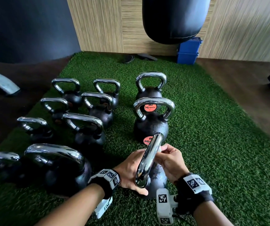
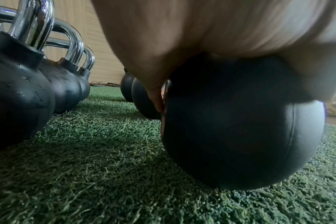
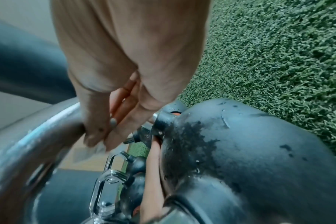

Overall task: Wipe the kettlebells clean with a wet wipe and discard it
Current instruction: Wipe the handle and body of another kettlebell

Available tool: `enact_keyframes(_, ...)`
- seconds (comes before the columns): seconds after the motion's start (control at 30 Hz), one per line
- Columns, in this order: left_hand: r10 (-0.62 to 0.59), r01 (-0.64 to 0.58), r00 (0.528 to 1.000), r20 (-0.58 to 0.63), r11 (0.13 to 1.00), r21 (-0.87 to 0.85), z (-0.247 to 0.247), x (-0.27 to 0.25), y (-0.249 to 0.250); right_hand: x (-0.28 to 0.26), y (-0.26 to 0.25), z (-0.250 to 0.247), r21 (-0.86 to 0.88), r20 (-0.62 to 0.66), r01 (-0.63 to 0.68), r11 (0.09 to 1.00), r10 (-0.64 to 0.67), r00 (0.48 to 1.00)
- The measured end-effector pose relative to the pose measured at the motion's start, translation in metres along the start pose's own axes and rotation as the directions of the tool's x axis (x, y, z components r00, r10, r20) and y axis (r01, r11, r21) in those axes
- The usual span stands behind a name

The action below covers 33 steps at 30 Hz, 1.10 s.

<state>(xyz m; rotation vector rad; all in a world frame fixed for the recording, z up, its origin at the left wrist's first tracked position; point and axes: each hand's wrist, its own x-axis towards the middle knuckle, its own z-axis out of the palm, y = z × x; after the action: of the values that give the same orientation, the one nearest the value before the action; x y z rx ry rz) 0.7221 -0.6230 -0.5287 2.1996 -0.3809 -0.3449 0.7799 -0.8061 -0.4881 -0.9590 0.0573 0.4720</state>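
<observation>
The nearest kettlebell (image 1: 157, 178) stands on the green turf, its chrome handle (image 1: 149, 160) running toward me. My left hand (image 1: 128, 172) cups the left side of its black body (image 2: 240, 128), thumb on the near side and fingers wrapped round the far side. My right hand (image 1: 168, 158) pinches a small white wet wipe (image 3: 95, 149) against the handle (image 3: 38, 144) near its upper bend. Wet dark patches and droplets show on the body (image 3: 249, 151). Most of the wipe is hidden by my fingers (image 3: 109, 130).
Several more chrome-handled kettlebells (image 1: 88, 132) stand in rows on the left, two with orange labels (image 1: 151, 126) just beyond. A black punching bag (image 1: 175, 18) hangs over the far turf, by blue boxes (image 1: 188, 51) and sandals (image 1: 128, 59). Turf (image 1: 220, 144) lies to the right.
</observation>
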Motion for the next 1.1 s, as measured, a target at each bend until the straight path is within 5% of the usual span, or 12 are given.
enact_keyframes(0.13,0.104,-0.100,0.993,-0.057,0.993,0.068,-0.005,-0.004,0.007,0.005,0.001,0.005,-0.254,-0.207,0.160,0.954,-0.215,0.954)
enact_keyframes(0.23,0.097,-0.096,0.994,-0.060,0.995,0.015,-0.005,-0.003,0.007,0.009,0.003,0.011,-0.555,-0.353,0.129,0.822,-0.373,0.858)
enact_keyframes(0.33,0.101,-0.100,0.993,-0.068,0.995,0.014,-0.004,-0.005,0.008,0.012,0.004,0.015,-0.670,-0.418,0.061,0.740,-0.444,0.792)
enact_keyframes(0.63,0.077,-0.076,0.996,-0.043,0.996,0.038,-0.004,-0.004,0.005,0.019,-0.001,0.019,-0.776,-0.465,-0.154,0.612,-0.390,0.795)
enact_keyframes(0.87,0.059,-0.057,0.998,-0.002,0.972,0.229,-0.008,-0.013,0.021,0.016,-0.006,0.023,-0.876,-0.345,-0.179,0.448,-0.323,0.881)
enact_keyframes(0.97,0.042,-0.038,0.998,-0.055,0.997,0.071,-0.010,-0.021,0.035,0.009,-0.021,0.013,-0.897,-0.103,0.061,0.438,-0.340,0.935)
enact_keyframes(1.1,0.116,-0.115,0.952,-0.282,0.993,0.022,-0.009,-0.026,0.066,0.002,-0.050,0.008,-0.928,0.312,0.361,0.096,-0.333,0.890)
